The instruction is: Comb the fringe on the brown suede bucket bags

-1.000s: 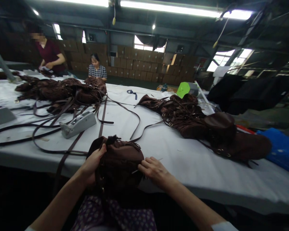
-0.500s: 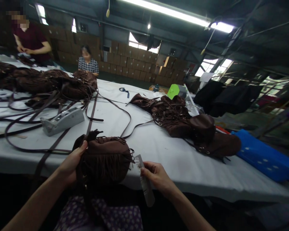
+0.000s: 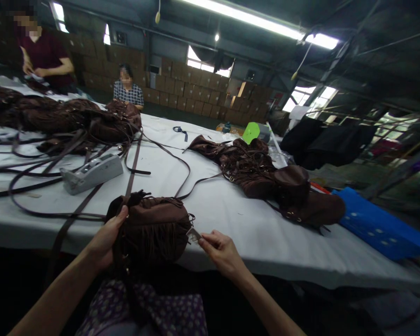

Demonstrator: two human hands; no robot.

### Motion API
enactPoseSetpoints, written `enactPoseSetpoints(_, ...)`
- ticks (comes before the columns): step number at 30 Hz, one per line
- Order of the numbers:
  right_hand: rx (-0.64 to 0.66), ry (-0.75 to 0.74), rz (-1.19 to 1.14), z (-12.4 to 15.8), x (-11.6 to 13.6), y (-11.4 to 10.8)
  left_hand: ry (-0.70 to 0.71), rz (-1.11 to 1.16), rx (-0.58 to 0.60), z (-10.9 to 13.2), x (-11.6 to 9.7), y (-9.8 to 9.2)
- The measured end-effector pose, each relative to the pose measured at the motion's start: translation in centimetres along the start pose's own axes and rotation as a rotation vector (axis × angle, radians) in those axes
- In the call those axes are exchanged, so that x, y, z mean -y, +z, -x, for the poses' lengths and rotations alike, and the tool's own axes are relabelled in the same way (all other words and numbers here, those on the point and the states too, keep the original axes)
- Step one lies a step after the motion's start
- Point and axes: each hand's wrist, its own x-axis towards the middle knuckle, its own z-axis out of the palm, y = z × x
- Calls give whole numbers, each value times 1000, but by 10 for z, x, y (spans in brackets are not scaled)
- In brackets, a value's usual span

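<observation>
A dark brown fringed bag [image 3: 154,228] is at the table's front edge, above my lap. My left hand [image 3: 108,235] grips its left end, thumb on top near a strap; the other fingers are hidden behind the bag. In my right hand [image 3: 219,249] a grey comb [image 3: 193,233] is pinched between thumb and fingers. Its visible end points at the fringe on the bag's right end, and I cannot tell whether it touches. Most of the comb is hidden by the hand. Long brown straps [image 3: 87,200] trail across the table beyond my left hand.
A grey tape dispenser [image 3: 93,173] stands left of the bag on the white-covered table [image 3: 210,210]. Brown bags pile up at the far left [image 3: 63,116] and right [image 3: 252,168]. A blue bin [image 3: 378,224] lies at the right. Two people [image 3: 47,60] work across the table.
My right hand has turned the comb, so that only a short end now shows toward the bag instead of its full length. My left hand keeps its grip on the bag.
</observation>
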Motion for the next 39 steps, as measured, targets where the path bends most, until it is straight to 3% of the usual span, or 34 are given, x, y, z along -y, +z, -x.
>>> enactPoseSetpoints(4,-223,-242,596,6,-4,1,-2,26,9,1,2,-3)
enactPoseSetpoints(6,-276,-381,768,11,-9,2,-5,46,6,0,3,-5)
enactPoseSetpoints(9,-304,-505,752,17,-15,6,5,69,-1,-1,5,-6)
enactPoseSetpoints(11,-309,-501,546,21,-14,9,12,84,14,-1,6,-5)
enactPoseSetpoints(14,-222,-360,67,24,-4,13,20,98,37,0,7,-3)
enactPoseSetpoints(19,-96,27,-553,21,10,34,30,120,30,0,5,0)
enactPoseSetpoints(26,-260,502,-856,-13,-4,88,75,137,24,-4,17,11)
enactPoseSetpoints(34,-515,606,-985,-39,-27,111,53,153,37,-6,29,15)
enactPoseSetpoints(37,-540,608,-1043,-33,-25,110,55,156,0,-8,27,9)
enactPoseSetpoints(39,-483,566,-1095,-24,-20,108,56,156,-14,-8,24,5)
